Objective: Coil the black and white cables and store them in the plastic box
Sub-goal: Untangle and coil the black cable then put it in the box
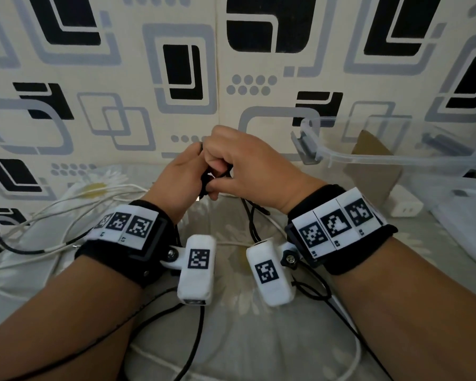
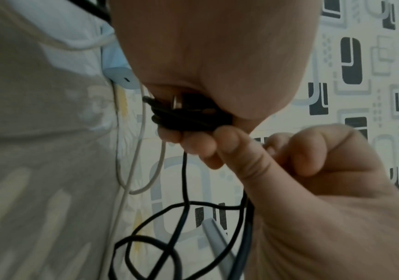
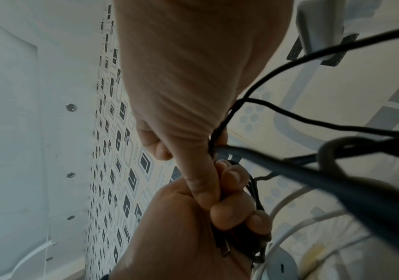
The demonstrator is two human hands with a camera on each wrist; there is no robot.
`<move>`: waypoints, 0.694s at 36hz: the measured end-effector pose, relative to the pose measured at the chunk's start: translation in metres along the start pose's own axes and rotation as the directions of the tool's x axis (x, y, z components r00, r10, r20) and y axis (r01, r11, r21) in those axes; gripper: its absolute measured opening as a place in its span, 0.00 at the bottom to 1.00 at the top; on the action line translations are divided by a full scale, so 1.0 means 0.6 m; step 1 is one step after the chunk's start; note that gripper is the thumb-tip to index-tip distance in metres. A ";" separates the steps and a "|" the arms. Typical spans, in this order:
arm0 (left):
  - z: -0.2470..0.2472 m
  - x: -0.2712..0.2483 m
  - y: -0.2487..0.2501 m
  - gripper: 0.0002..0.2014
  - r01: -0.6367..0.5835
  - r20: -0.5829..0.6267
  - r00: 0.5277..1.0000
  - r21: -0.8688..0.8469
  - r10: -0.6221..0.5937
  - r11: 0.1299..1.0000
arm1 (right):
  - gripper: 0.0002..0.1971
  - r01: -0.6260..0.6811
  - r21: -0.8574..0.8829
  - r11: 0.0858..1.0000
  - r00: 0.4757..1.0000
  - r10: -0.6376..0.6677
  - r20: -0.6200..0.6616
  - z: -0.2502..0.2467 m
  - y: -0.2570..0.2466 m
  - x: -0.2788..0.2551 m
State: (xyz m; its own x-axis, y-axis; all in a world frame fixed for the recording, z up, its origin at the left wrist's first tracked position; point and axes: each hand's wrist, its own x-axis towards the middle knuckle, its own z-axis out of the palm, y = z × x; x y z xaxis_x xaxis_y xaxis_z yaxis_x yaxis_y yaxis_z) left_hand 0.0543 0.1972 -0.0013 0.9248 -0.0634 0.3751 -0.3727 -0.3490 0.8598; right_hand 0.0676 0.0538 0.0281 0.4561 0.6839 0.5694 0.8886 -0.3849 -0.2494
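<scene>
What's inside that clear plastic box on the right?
Through the plastic box wall shows a brown cardboard piece. No coiled cable shows inside; its floor and right part are hidden or out of frame.

Geometric-patterned wall (image 1: 121, 78) behind floral bedsheet (image 1: 231, 325)

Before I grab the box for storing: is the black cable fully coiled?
Partly coiled: the left hand holds loops of the black cable, the rest hangs loose.
</scene>
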 end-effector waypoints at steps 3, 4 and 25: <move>0.004 -0.003 0.005 0.12 0.055 0.015 0.998 -0.084 -0.054 0.995 | 0.22 0.009 -0.041 0.999 0.999 -0.010 -0.035 0.000 0.003 -0.001; 0.005 -0.002 0.006 0.12 0.065 0.031 0.998 -0.114 -0.062 0.991 | 0.23 0.012 -0.092 0.996 0.998 -0.018 -0.055 0.000 0.004 0.000; -0.010 0.017 -0.013 0.15 0.164 -0.061 0.978 -0.383 -0.202 0.909 | 0.13 -0.422 -0.039 0.906 0.907 0.422 0.003 -0.019 0.001 -0.002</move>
State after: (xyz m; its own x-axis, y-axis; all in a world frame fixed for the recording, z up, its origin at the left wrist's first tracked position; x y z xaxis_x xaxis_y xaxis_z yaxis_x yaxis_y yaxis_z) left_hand 0.0661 0.2052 -0.0024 0.9745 0.0657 0.2145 -0.2168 0.0303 0.9757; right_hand 0.0670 0.0456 0.0361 0.7887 0.4596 0.4083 0.6108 -0.6613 -0.4355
